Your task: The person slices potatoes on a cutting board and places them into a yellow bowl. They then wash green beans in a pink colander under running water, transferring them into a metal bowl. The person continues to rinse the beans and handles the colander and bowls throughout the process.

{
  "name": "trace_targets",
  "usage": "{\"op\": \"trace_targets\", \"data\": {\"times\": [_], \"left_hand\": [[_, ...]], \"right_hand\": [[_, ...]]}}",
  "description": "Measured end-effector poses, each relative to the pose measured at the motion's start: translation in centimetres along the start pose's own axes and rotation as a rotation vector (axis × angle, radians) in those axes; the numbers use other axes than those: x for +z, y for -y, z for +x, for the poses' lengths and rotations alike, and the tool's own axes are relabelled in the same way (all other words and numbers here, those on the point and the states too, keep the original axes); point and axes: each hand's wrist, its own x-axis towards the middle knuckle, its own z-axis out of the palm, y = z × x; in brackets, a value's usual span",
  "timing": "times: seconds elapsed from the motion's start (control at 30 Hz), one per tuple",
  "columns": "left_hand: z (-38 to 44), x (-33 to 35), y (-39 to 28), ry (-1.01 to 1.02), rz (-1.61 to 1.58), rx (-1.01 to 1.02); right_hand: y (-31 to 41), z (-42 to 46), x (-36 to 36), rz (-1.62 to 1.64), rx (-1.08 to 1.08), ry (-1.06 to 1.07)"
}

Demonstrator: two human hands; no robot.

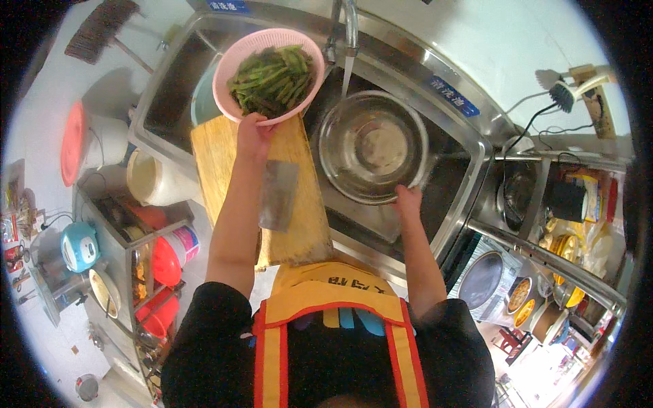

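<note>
My left hand (254, 136) grips the near rim of a pink plastic colander (224, 94) heaped with green bean pods (275, 76). The colander is over the sink divider, past the end of a wooden cutting board (219, 158). On that board lies a cleaver (280, 196), its blade partly covered by my left forearm. My right hand (408, 199) holds the near right rim of a stainless steel basin (329, 168) in the right sink bowl. Water (348, 74) runs from the faucet (352, 30) into the basin, whose bottom shows through.
A steel double sink (459, 209) surrounds the work. A pale green basin (203, 94) stands in the left bowl, partly hidden. White buckets (145, 176) and a metal shelf rack (127, 255) are at left. A scrub brush (563, 97) hangs at right, above a steel rail (541, 262).
</note>
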Motion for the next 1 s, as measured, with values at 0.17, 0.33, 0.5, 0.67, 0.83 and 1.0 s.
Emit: {"op": "trace_targets", "data": {"times": [0.17, 0.33, 0.5, 0.67, 0.83, 1.0], "left_hand": [[-5.9, 5.8, -2.3, -0.140, 0.073, -0.020], [-10.1, 3.5, -3.0, -0.131, 0.179, -0.069], [-16.3, 1.6, -2.7, -0.150, 0.324, -0.197], [-19.6, 6.2, 1.5, -0.057, 0.259, -0.460], [-19.8, 8.2, 8.8, -0.066, 0.225, -0.727], [-16.1, 5.0, 17.1, -0.254, -0.091, -1.135]], "right_hand": [[0.9, -1.5, 5.5, 0.189, 0.386, 0.066], [-1.0, 1.2, 6.0, 0.033, 0.490, 0.112], [-3.5, 3.5, 6.3, 0.217, 0.531, 0.193], [-4.0, 3.2, 5.6, 0.733, 0.536, 0.358], [-4.4, 0.3, 3.4, 0.979, 0.424, 0.436], [-5.6, 0.2, 3.2, 0.989, 0.338, 0.434]]}}
